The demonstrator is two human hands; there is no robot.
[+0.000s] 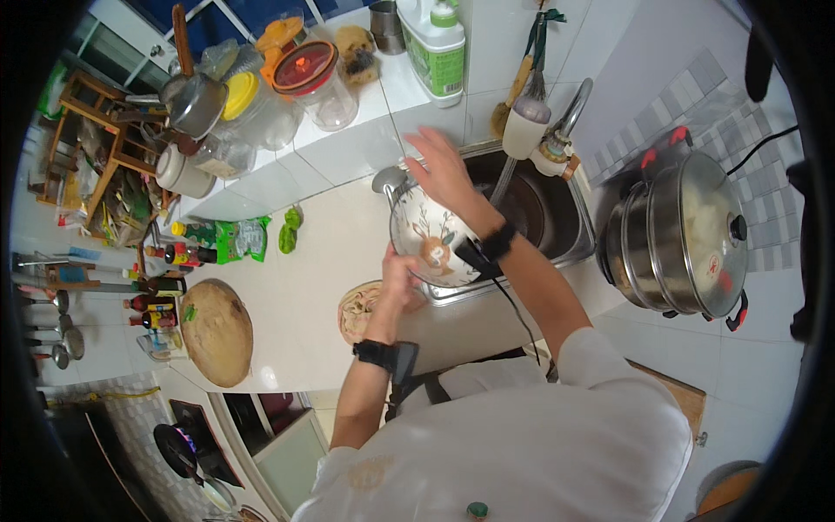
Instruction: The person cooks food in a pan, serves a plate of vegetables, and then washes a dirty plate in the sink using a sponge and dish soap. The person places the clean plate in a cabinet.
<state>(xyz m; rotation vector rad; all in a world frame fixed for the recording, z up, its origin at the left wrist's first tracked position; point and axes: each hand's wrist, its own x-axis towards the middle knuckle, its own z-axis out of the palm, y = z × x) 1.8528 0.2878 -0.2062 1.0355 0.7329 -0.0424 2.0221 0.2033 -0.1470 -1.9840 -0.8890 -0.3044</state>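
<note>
A large white bowl with a painted animal and leaf pattern [434,238] is tilted over the left edge of the stainless steel sink [580,222]. My left hand [399,274] grips its near left rim. Above the bowl's far rim is my right hand [440,163], fingers spread, with nothing seen in it. From the tap [554,153] a stream of water runs into the sink, right of the bowl. Behind the bowl's far left rim shows a metal ladle [389,179]. Beside my left wrist, a patterned plate [357,310] lies on the counter, partly hidden by my forearm.
A steamer pot with a glass lid [711,228] stands right of the sink. Left on the counter are green peppers [289,230], a round wooden chopping board [217,333] and bottles. Jars and a detergent jug [434,59] line the ledge. A gas flame burns under a pan [175,450].
</note>
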